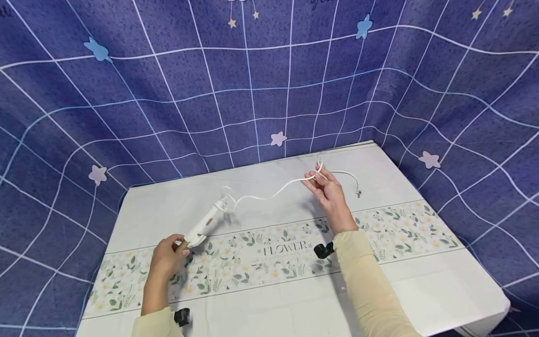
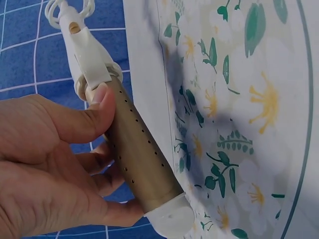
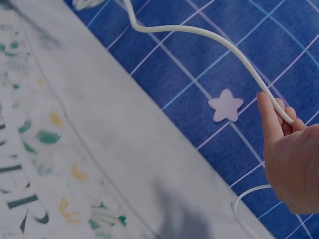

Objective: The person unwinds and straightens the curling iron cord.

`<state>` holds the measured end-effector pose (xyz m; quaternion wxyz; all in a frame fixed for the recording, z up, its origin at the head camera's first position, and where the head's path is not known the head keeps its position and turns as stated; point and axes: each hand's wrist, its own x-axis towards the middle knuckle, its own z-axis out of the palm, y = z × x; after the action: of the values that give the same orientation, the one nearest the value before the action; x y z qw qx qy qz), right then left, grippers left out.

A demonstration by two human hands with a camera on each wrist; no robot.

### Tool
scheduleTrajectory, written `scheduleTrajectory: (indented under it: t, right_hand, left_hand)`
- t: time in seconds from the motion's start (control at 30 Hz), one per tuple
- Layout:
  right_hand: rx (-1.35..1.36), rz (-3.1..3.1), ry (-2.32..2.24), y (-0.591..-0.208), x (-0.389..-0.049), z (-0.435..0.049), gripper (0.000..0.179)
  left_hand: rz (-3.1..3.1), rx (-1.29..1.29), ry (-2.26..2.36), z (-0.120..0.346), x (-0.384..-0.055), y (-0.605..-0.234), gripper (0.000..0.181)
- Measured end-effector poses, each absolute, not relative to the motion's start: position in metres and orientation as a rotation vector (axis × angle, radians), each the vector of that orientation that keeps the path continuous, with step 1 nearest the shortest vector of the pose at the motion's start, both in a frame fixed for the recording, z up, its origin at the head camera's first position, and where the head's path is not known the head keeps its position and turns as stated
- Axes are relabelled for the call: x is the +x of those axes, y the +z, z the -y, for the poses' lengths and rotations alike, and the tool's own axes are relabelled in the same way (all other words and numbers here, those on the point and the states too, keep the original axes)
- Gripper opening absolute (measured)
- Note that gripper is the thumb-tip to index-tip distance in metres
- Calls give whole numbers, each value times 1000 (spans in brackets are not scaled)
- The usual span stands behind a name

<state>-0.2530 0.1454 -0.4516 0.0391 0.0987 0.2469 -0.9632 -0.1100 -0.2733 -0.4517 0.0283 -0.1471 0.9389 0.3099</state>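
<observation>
My left hand (image 1: pixel 167 256) grips a white curling iron (image 1: pixel 205 224) by its barrel, over the left part of the table. In the left wrist view, thumb and fingers lie along the gold perforated barrel (image 2: pixel 142 149), below the white lever (image 2: pixel 92 59). The white handle points away toward the back of the table. From its end a white cord (image 1: pixel 273 194) runs rightward to my right hand (image 1: pixel 331 196). That hand pinches the cord (image 3: pixel 214 36) between thumb and fingers. Beyond it the cord loops and hangs down to a plug (image 1: pixel 359 192).
A white table cover (image 1: pixel 248 311) with a flowered band and the word FLOWER lies beneath both hands. Blue grid-patterned curtain (image 1: pixel 269 70) with star shapes stands behind the table and along its sides. Black wrist mounts (image 1: pixel 323 251) show at both sleeves.
</observation>
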Motion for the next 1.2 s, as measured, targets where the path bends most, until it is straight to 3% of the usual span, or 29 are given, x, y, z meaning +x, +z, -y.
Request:
scheduleTrajectory:
  t: [0.17,0.43,0.8,1.2]
  right_hand:
    - [357,-832,-2937,-464,-254,-146,47]
    - [446,-835,-2929,-475,-255,-148,27]
    - [567,-925,-2862,-486,-254,-148,27]
    - [607,-930,-2818,-493,-251,-146,49]
  left_hand:
    - [-2881,-485,990,277,-111,-452,37]
    - [-2926,-532,1009,281,-110,-452,37]
    - [-2944,-527,1017,283,-110,-455,38]
    - [-2960,-550,1041,288,-116,-471,37]
